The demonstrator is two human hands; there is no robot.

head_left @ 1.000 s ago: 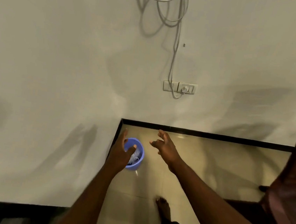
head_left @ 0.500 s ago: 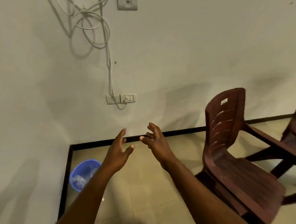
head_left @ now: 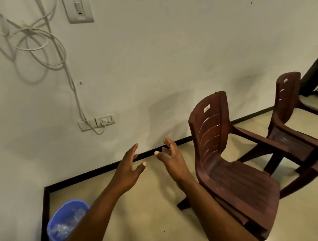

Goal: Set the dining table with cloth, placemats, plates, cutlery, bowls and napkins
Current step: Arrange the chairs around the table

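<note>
**Both hands out in front, holding nothing**

Left hand (head_left: 129, 169) is raised before the wall with its fingers straight and spread, thumb out to the side. Right hand (head_left: 171, 160) is just beside it, apart from it, fingers loosely bent and separated, gripping nothing. Neither touches anything. None of the table-setting things show in this view. A brown plastic chair (head_left: 227, 167) stands on the tiled floor (head_left: 145, 207) just right of the right hand, with a second chair (head_left: 291, 122) behind it. A blue bin (head_left: 65, 220) sits in the corner below the left forearm. Loose cables (head_left: 34, 44) hang down the wall to a socket (head_left: 97, 121), and a switch (head_left: 77, 7) is mounted higher up.
</note>
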